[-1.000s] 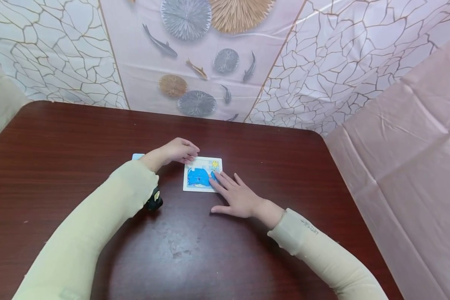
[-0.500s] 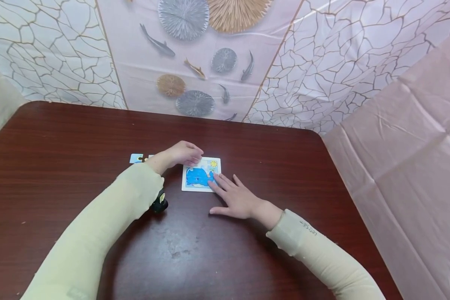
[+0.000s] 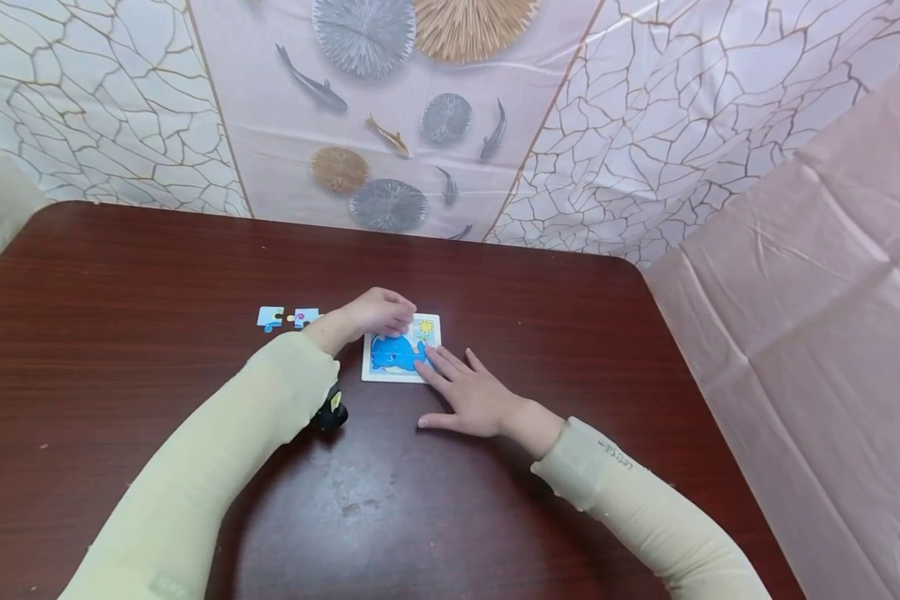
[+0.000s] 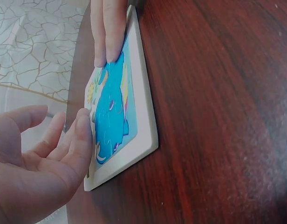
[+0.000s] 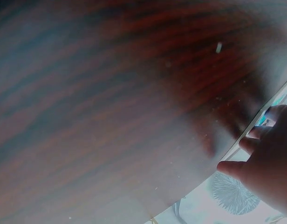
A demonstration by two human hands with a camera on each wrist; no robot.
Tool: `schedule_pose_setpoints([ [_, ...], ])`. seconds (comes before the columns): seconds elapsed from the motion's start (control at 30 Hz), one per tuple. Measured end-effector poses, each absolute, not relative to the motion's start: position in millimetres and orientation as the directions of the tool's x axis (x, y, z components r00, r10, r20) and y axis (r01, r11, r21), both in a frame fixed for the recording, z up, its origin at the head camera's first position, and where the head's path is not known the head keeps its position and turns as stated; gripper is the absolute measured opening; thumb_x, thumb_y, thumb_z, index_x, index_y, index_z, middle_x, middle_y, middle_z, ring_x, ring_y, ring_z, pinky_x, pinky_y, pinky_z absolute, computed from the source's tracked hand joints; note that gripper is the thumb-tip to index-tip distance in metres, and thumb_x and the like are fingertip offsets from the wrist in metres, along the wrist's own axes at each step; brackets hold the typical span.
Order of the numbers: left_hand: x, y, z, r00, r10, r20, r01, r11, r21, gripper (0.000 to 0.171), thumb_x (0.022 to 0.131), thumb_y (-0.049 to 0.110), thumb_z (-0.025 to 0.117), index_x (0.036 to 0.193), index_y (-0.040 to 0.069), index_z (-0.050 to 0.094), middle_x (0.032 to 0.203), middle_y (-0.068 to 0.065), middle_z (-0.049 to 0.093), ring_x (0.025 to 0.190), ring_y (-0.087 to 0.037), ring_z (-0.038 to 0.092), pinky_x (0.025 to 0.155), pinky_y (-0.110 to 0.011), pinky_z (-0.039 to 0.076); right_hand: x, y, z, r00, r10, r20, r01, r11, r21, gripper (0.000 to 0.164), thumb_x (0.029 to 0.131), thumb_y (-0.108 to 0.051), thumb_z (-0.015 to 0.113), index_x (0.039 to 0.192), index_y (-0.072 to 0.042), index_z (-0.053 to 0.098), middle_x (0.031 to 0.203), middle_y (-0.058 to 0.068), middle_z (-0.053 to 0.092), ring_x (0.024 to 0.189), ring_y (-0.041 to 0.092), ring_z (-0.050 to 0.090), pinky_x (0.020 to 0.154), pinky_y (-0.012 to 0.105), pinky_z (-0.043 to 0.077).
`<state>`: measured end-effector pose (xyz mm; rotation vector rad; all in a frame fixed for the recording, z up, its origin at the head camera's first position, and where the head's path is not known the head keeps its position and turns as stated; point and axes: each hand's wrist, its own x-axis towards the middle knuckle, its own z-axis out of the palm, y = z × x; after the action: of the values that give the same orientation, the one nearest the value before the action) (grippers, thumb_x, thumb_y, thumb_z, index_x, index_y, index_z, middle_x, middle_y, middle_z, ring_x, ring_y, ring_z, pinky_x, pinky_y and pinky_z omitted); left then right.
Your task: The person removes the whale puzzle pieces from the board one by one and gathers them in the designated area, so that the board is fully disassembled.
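Observation:
A small jigsaw puzzle in a white tray (image 3: pixel 390 380) lies on the table, with a blue whale (image 3: pixel 392 353) and a yellow sun (image 3: pixel 426 327) in its picture. Over the tray's upper part my left hand (image 3: pixel 376 312) reaches with loosely bent fingers. In the left wrist view its fingertips (image 4: pixel 83 122) come right to the picture's far side, and no piece shows between thumb and fingers. My right hand (image 3: pixel 474 398) lies flat with spread fingers, its fingertips on the lower right of the puzzle. The tray's top edge is partly hidden by the left hand.
Two loose jigsaw pieces (image 3: pixel 271 316) lie on the dark wooden table (image 3: pixel 157 350), left of the tray; the left wrist covers part of one. A black wrist camera (image 3: pixel 332 413) hangs under the left cuff. Patterned fabric (image 3: pixel 390 108) stands behind the table.
My left hand has slid right and slightly toward me over the upper part of the tray, uncovering the loose pieces at left. The right hand keeps its place.

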<state>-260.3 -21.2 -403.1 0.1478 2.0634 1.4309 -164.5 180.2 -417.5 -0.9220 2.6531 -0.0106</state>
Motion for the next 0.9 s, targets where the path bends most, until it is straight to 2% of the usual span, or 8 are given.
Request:
schedule_pose_setpoints([
  [0.2, -259.2, -20.5, -403.4, -0.798, 0.429, -0.422, -0.271, 0.369, 0.889, 0.042, 0.099, 0.024, 0.045, 0.132, -0.001, 0.047, 0.129, -0.021, 0.054, 0.116, -0.03, 0.058, 0.098, -0.034, 0.048, -165.3, 180.2, -419.1, -0.735, -0.602, -0.312, -0.602, 0.791, -0.107, 0.084, 0.086, -0.067, 0.042, 0.151, -0.023, 0.012, 0.159, 0.001, 0.004, 0.147, 0.02, 0.004, 0.115, 0.058, 0.01],
  [0.57, -263.1, -14.7, -406.7, -0.757, 0.382, -0.53, -0.52, 0.138, 0.843, 0.046, 0.099, 0.019, 0.044, 0.139, -0.003, 0.037, 0.137, -0.022, 0.048, 0.125, -0.029, 0.051, 0.103, -0.033, 0.043, -165.8, 180.0, -419.0, -0.736, -0.601, -0.312, -0.598, 0.793, -0.117, 0.084, 0.086, -0.067, 0.043, 0.151, -0.022, 0.014, 0.159, 0.002, 0.006, 0.147, 0.02, 0.004, 0.115, 0.058, 0.009],
  [0.9, -262.9, -17.3, -405.5, -0.748, 0.402, -0.527, -0.528, 0.119, 0.841, 0.047, 0.1, 0.019, 0.041, 0.141, -0.003, 0.033, 0.139, -0.022, 0.046, 0.127, -0.029, 0.048, 0.105, -0.032, 0.041, -166.1, 178.6, -417.2, -0.733, -0.606, -0.308, -0.603, 0.789, -0.119, 0.084, 0.086, -0.067, 0.042, 0.151, -0.021, 0.014, 0.159, 0.004, 0.006, 0.147, 0.021, 0.004, 0.115, 0.058, 0.01],
])
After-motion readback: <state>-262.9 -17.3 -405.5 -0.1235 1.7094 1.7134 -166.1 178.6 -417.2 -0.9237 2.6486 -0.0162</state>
